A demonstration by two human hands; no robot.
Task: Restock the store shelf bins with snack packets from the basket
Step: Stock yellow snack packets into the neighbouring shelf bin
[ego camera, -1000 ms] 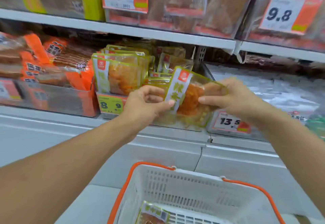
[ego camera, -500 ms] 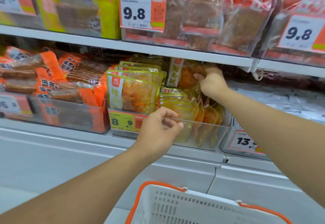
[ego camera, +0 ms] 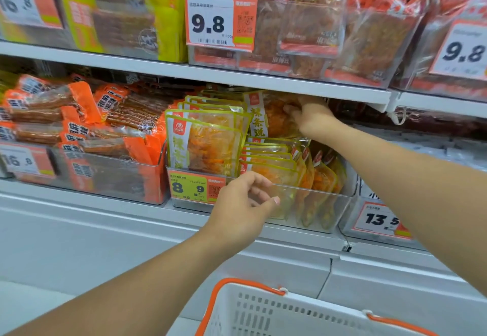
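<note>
Packet in hand: a yellow-edged spicy-strip packet (ego camera: pixel 274 117), upright at the back of the clear bin (ego camera: pixel 311 204), just under the upper shelf's edge (ego camera: pixel 263 80).
Right hand: the right hand (ego camera: pixel 313 117) grasps the packet's right side, fingers curled over it.
Left hand: the left hand (ego camera: pixel 245 204) holds nothing; its loosely bent fingers sit at the bin's front rim.
Progress: the bin looks well filled, one tall stack on its left side and tilted packets on its right; this packet is not yet let go.
Basket: the white basket (ego camera: pixel 276 312) lies below the bin; its contents are out of view.
Room: little headroom above the bin; open gap behind the tilted packets.
</note>
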